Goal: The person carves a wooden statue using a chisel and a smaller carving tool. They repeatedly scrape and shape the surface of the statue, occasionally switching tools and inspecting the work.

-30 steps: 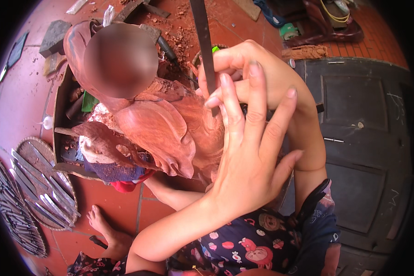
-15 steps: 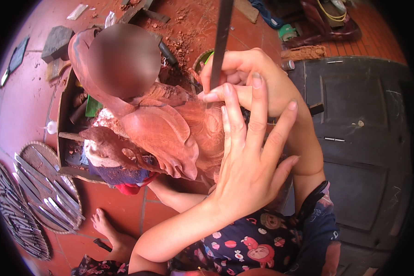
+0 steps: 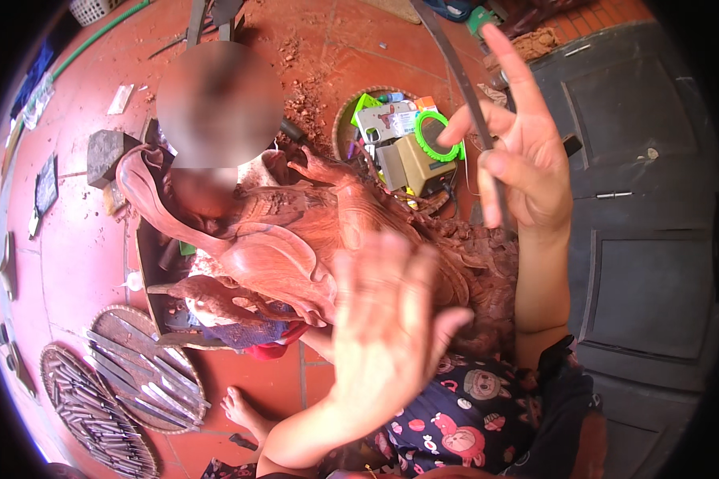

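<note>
A large reddish-brown wooden carving (image 3: 284, 239) with flowing, draped folds lies in front of me. A blurred round patch hides its upper left part. My left hand (image 3: 383, 319) hovers over or rests on its near side, fingers stretched out and smeared by motion; whether it touches the wood I cannot tell. Up at the right, my right hand (image 3: 531, 160) holds a long, thin, dark metal strip tool (image 3: 461, 76) between thumb and fingers, its index finger pointing up. The tool's lower end passes behind or beside the fingers.
Two round woven trays lie at the lower left, one with several blades (image 3: 148, 371), the other with many slim tools (image 3: 96, 411). A basket (image 3: 339, 120) beyond the carving holds a green-rimmed round thing (image 3: 437, 136) and boxes. A dark panelled board (image 3: 647, 287) lies at right.
My hands have come apart: the right has lifted away from the carving with the metal strip, and the left has drawn back lower. The view has shifted, uncovering the basket.
</note>
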Tool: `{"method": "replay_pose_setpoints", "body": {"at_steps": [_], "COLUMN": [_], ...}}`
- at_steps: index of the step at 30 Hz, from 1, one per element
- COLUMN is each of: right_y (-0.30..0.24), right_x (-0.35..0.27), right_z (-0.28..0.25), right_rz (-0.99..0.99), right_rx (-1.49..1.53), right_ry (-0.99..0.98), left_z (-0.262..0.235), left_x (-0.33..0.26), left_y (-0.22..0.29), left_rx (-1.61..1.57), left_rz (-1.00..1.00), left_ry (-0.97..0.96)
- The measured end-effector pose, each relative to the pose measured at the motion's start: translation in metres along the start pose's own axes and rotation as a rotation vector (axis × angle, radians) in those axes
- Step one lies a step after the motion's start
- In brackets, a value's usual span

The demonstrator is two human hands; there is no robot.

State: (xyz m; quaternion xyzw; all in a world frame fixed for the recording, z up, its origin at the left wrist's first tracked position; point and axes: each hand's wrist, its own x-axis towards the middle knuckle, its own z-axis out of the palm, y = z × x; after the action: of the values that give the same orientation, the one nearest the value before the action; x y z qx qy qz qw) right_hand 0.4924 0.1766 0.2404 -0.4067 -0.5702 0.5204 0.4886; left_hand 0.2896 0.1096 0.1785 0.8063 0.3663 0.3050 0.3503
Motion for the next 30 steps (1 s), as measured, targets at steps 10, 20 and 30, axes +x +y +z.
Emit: {"method": "replay_pose_setpoints", "body": {"at_steps": [10,20,30], "right_y": [0.027,-0.009,0.003], "right_x": [-0.008,-0.019,-0.030], "right_z": [-0.026,0.015,0.048], "right_rz": [-0.089,0.314,0.160], "right_rx": [0.443,-0.091,-0.194], "right_ry": [-0.073,-0.415,-0.438], "left_z": [-0.003,-0.001,0.006], "left_x": [-0.025,-0.025,-0.028], "left_y": [0.002,-0.012,-0.008], "left_rx": [-0.643,-0.558,-0.574], "left_rz": [0.145,0.054,-0.002], "left_ry": [-0.016,0.003,0.146]}}
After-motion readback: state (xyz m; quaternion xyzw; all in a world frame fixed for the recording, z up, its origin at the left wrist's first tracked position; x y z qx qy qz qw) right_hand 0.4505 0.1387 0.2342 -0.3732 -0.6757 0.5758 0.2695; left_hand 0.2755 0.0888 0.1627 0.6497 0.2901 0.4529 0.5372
